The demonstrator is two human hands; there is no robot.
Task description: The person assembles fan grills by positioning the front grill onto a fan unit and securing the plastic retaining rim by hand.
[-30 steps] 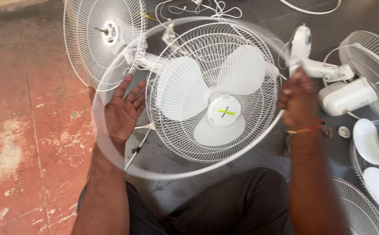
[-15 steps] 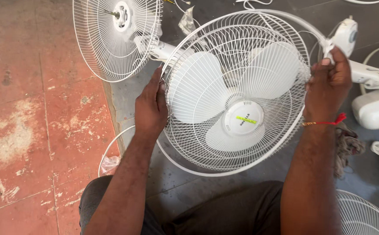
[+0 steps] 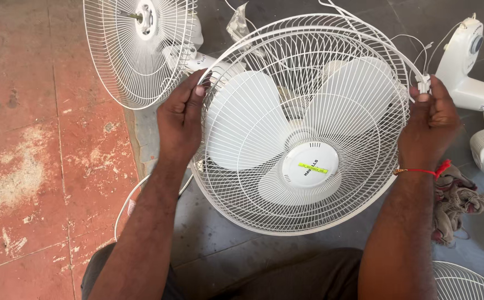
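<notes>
A white fan (image 3: 303,122) fills the centre of the frame, its round wire guard facing up toward the camera, tipped slightly so the hub cap sits toward the lower right of the disc. Being round, it shows no clear long axis. The left hand (image 3: 182,119) grips the guard's left rim, fingers curled over the wires. The right hand (image 3: 432,119) is clenched at the upper right rim, fingertips pinching a small white clip (image 3: 423,84) on the ring. At upper left, just behind and touching the fan's edge, stands a second fan guard (image 3: 136,50). A white fan base (image 3: 469,61) lies at the right edge, a crumpled rag (image 3: 454,200) below it by the right wrist. Another guard (image 3: 467,283) shows at lower right.
</notes>
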